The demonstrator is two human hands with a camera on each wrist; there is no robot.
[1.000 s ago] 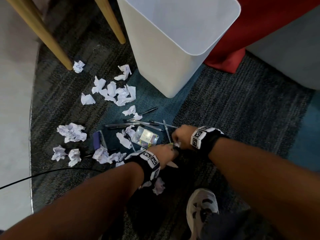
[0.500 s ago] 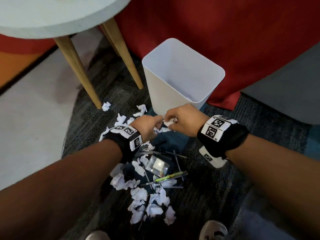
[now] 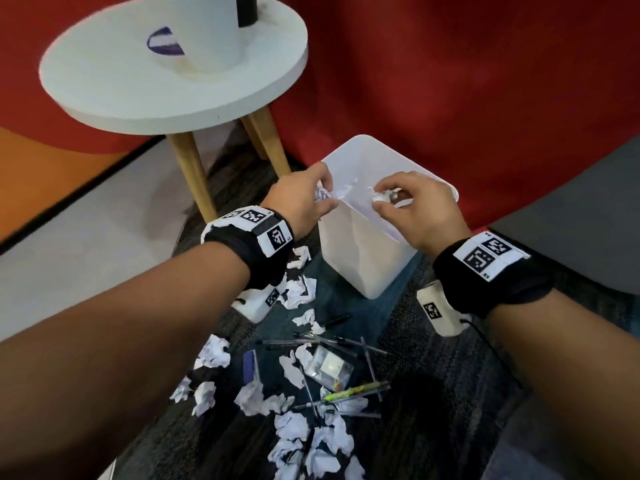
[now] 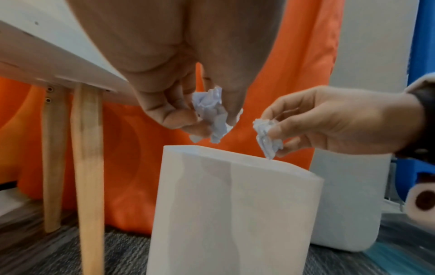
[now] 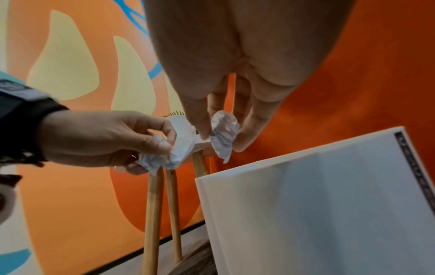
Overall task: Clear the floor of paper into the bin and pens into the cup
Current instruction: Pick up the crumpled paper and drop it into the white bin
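Both hands hang above the bin (image 3: 367,258). The left hand (image 3: 298,202) pinches one paper wad (image 4: 210,115) in its fingers; the right hand (image 3: 419,209) pinches a second wad (image 5: 223,134). Only the head view shows more paper (image 3: 301,292) and pens (image 3: 356,391), long axes crossing, on the floor before the bin

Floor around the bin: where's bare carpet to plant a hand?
Bare carpet lies right of the pens, below the bin. Crowded: crumpled paper and pens fill the middle, bin to near edge.
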